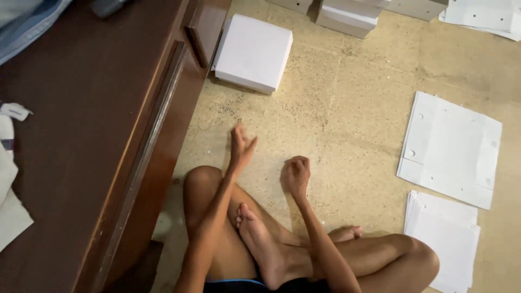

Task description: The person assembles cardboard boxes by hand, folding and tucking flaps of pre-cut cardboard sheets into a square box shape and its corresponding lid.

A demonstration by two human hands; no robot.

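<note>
I sit cross-legged on a speckled beige floor [336, 108]. My left hand [241, 145] reaches forward over the floor with its fingers spread and holds nothing. My right hand [297, 172] hangs just above the floor with the fingers curled in, and nothing shows in it. A closed white square box [253, 52] lies on the floor ahead of my left hand, beside the wooden furniture. Flat white cardboard sheets [450, 146] with small holes lie to the right of my right hand, apart from it.
Dark brown wooden furniture [81, 163] fills the left side, with cloth [8, 179] lying on it. More white boxes [350, 16] stand at the far edge. A stack of white sheets [445, 233] rests by my right knee, and other sheets [483, 13] lie far right.
</note>
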